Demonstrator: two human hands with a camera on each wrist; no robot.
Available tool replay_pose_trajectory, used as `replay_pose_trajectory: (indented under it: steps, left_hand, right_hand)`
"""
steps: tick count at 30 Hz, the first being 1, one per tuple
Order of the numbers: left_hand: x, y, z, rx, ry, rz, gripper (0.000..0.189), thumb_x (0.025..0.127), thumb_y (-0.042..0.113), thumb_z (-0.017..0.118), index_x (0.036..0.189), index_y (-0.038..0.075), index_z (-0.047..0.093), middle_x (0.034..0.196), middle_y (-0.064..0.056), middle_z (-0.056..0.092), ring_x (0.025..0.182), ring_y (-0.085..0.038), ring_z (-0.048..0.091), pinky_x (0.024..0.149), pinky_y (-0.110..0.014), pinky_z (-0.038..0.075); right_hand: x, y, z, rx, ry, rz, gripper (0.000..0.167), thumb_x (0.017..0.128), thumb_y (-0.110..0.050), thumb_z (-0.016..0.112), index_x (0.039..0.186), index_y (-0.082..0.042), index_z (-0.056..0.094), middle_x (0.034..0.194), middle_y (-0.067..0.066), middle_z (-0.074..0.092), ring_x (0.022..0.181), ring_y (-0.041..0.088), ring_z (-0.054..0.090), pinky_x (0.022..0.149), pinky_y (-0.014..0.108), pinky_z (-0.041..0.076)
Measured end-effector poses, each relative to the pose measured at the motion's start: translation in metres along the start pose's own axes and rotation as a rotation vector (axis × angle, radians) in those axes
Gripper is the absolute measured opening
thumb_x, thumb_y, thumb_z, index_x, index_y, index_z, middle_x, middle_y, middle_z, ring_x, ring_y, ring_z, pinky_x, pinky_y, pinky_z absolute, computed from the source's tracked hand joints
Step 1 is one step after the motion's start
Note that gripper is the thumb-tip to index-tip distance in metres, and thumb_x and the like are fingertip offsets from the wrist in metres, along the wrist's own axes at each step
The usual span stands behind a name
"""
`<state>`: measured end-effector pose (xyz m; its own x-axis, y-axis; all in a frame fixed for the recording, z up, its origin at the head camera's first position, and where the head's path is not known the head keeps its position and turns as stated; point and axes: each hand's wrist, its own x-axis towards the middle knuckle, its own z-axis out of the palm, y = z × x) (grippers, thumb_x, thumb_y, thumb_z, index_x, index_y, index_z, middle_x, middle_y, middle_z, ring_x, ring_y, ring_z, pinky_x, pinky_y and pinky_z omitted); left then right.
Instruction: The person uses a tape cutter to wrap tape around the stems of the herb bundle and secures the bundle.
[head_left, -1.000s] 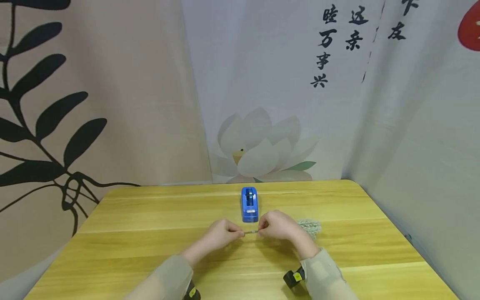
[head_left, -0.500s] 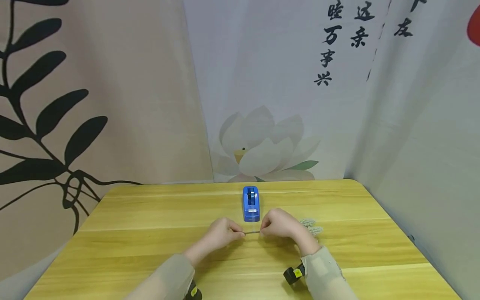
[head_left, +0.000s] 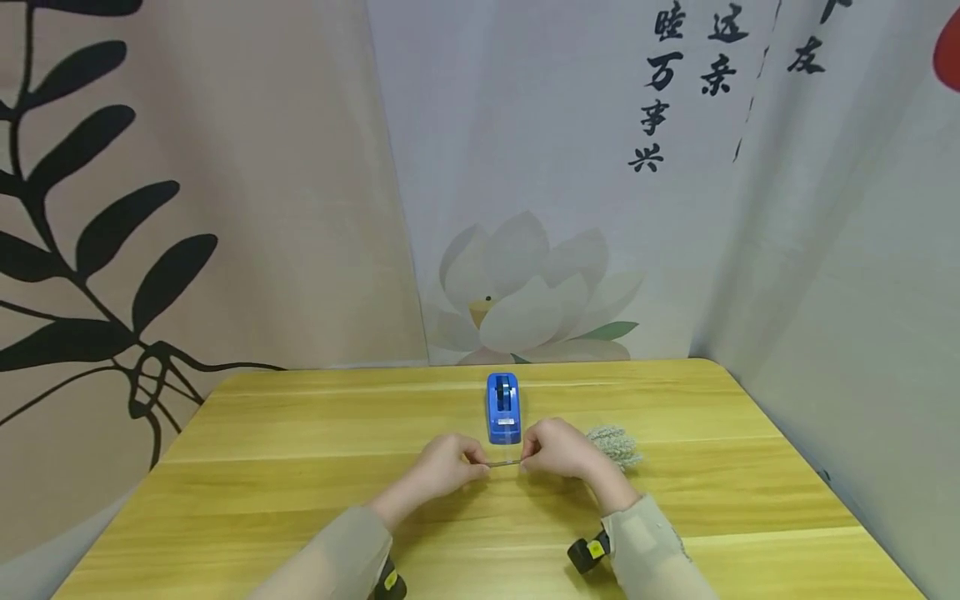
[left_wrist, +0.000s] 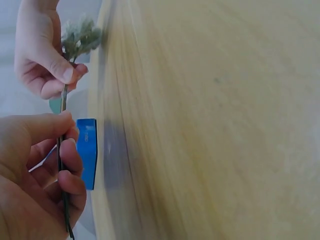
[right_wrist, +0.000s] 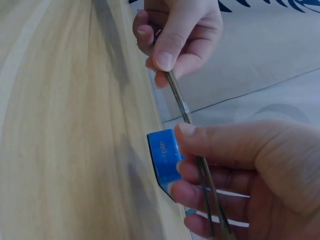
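Observation:
Across the middle of the head view lies a bunch of dried flowers, with pale green fluffy heads (head_left: 617, 447) past the right wrist and thin dark stems (right_wrist: 176, 94). My left hand (head_left: 444, 467) pinches the stems toward their bare end, with its fingers curled round them. My right hand (head_left: 564, 452) grips them nearer the heads between thumb and fingers. A shiny bit of clear tape (right_wrist: 185, 107) sits on the stretch between both hands. Just beyond stands a blue tape dispenser (head_left: 502, 408); a faint clear strip appears to run from its front toward the stems.
The wooden table (head_left: 300, 433) extends on all sides of the hands. Printed curtains (head_left: 315, 208) hang behind it and to the right. Black wrist cameras (head_left: 587, 552) are strapped below both sleeves.
The fluffy heads have turned and spread a little beside the right wrist, while both hands stay at nearly the same place on the stems. The head view has shifted slightly.

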<state>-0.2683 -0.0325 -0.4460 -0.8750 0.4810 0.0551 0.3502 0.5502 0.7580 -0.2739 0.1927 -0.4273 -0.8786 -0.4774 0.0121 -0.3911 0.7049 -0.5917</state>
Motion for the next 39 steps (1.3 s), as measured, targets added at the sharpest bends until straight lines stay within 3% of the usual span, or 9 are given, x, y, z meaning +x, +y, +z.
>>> replay_pose_trajectory:
  steps: [5, 11, 15, 20, 27, 31, 37, 39]
  left_hand:
    - [0.0018, -0.0013, 0.0017, 0.015, -0.003, 0.038, 0.007, 0.084, 0.005, 0.072, 0.078, 0.007, 0.069, 0.073, 0.006, 0.061, 0.053, -0.011, 0.055, 0.051, -0.025, 0.047]
    - [0.0029, -0.0056, 0.0048, -0.028, -0.034, 0.030, 0.007, 0.089, 0.013, 0.069, 0.087, 0.007, 0.073, 0.081, 0.005, 0.065, 0.063, -0.009, 0.054, 0.058, -0.025, 0.048]
    - [0.0019, -0.0066, 0.0052, -0.053, -0.068, 0.002, 0.020, 0.096, 0.020, 0.061, 0.091, 0.006, 0.075, 0.078, 0.002, 0.066, 0.055, -0.007, 0.048, 0.051, -0.022, 0.041]
    - [0.0011, -0.0064, 0.0041, -0.059, -0.094, -0.008, 0.022, 0.098, 0.017, 0.057, 0.093, 0.005, 0.075, 0.074, 0.001, 0.064, 0.047, -0.005, 0.041, 0.043, -0.020, 0.034]
    - [0.0014, -0.0060, 0.0015, -0.087, -0.083, -0.039, 0.016, 0.093, 0.013, 0.063, 0.099, 0.004, 0.076, 0.083, -0.001, 0.069, 0.048, -0.006, 0.043, 0.044, -0.020, 0.036]
    - [0.0016, -0.0062, 0.0011, -0.077, -0.058, -0.048, 0.013, 0.091, 0.011, 0.067, 0.098, 0.005, 0.076, 0.089, -0.003, 0.071, 0.048, -0.007, 0.046, 0.043, -0.022, 0.040]
    - [0.0040, -0.0047, 0.0018, 0.004, -0.005, -0.028, 0.010, 0.087, 0.011, 0.072, 0.094, 0.009, 0.078, 0.096, -0.004, 0.072, 0.079, -0.013, 0.060, 0.064, -0.027, 0.050]
    - [0.0051, -0.0042, 0.0017, -0.002, 0.003, -0.018, 0.010, 0.086, 0.009, 0.072, 0.094, 0.008, 0.078, 0.094, -0.005, 0.071, 0.078, -0.013, 0.059, 0.063, -0.027, 0.050]
  right_hand:
    - [0.0005, 0.0018, 0.0033, -0.024, 0.019, 0.012, 0.019, 0.079, -0.009, 0.077, 0.068, -0.016, 0.063, 0.067, -0.009, 0.059, 0.060, 0.011, 0.050, 0.057, 0.031, 0.045]
    - [0.0000, 0.0018, 0.0070, -0.088, 0.035, 0.031, 0.021, 0.078, -0.012, 0.078, 0.067, -0.018, 0.061, 0.065, -0.010, 0.056, 0.060, 0.010, 0.049, 0.058, 0.029, 0.043]
    - [0.0005, -0.0003, 0.0083, -0.155, 0.054, 0.044, 0.022, 0.078, -0.014, 0.078, 0.067, -0.019, 0.059, 0.065, -0.011, 0.055, 0.060, 0.010, 0.049, 0.058, 0.029, 0.043]
    - [0.0001, -0.0044, 0.0087, -0.208, 0.070, 0.071, 0.022, 0.078, -0.018, 0.079, 0.070, -0.020, 0.059, 0.069, -0.010, 0.056, 0.063, 0.011, 0.049, 0.059, 0.031, 0.043]
    - [-0.0006, -0.0040, 0.0076, -0.166, 0.061, 0.086, 0.008, 0.079, -0.022, 0.077, 0.078, -0.019, 0.070, 0.077, -0.010, 0.062, 0.068, 0.009, 0.053, 0.065, 0.031, 0.048]
    - [-0.0002, -0.0039, 0.0069, -0.149, 0.042, 0.050, 0.007, 0.083, -0.024, 0.075, 0.084, -0.018, 0.076, 0.081, -0.009, 0.067, 0.068, 0.007, 0.055, 0.064, 0.030, 0.050]
    - [0.0004, -0.0055, 0.0053, -0.135, 0.035, 0.051, 0.014, 0.086, -0.022, 0.072, 0.073, -0.017, 0.074, 0.060, -0.011, 0.056, 0.050, 0.006, 0.044, 0.048, 0.025, 0.038]
    - [0.0011, -0.0050, 0.0053, -0.127, 0.036, 0.065, 0.017, 0.086, -0.022, 0.071, 0.070, -0.016, 0.074, 0.056, -0.011, 0.052, 0.047, 0.007, 0.040, 0.045, 0.025, 0.034]
